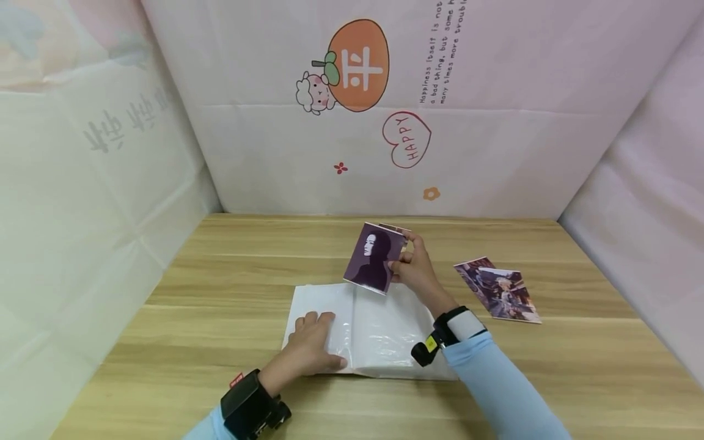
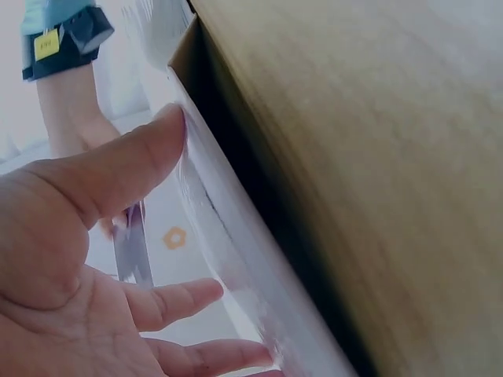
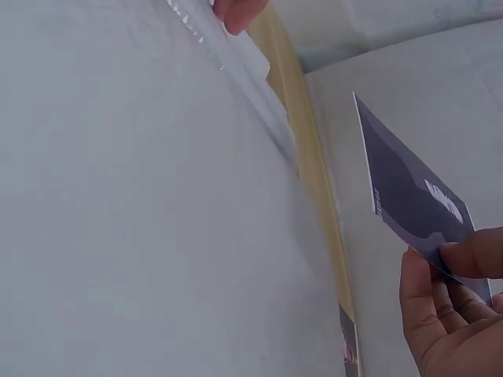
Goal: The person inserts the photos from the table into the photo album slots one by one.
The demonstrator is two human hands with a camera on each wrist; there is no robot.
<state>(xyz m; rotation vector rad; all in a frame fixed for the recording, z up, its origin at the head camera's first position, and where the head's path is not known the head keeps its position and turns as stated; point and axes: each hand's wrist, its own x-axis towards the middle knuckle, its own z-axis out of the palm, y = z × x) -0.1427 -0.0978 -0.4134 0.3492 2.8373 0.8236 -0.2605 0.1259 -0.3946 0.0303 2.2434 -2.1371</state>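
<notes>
- While the right hand (image 1: pixel 414 269) pinches the purple silhouette photo card (image 1: pixel 373 259), I see it raised near the white-paged album (image 1: pixel 379 333).
- Left of that grip, the left hand (image 1: pixel 309 347) rests spread-fingered on the album.
- Two overlapping photo cards (image 1: pixel 508 296) lie right of the grip.

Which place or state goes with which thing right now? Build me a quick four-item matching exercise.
1. Left hand
2. Right hand
3. White album
4. Pictures on the right

A. Spread open on the table
B. Overlapping each other
C. Holding a dark picture
D. Touching the album

Pairs: 1-D; 2-C; 3-A; 4-B
</notes>
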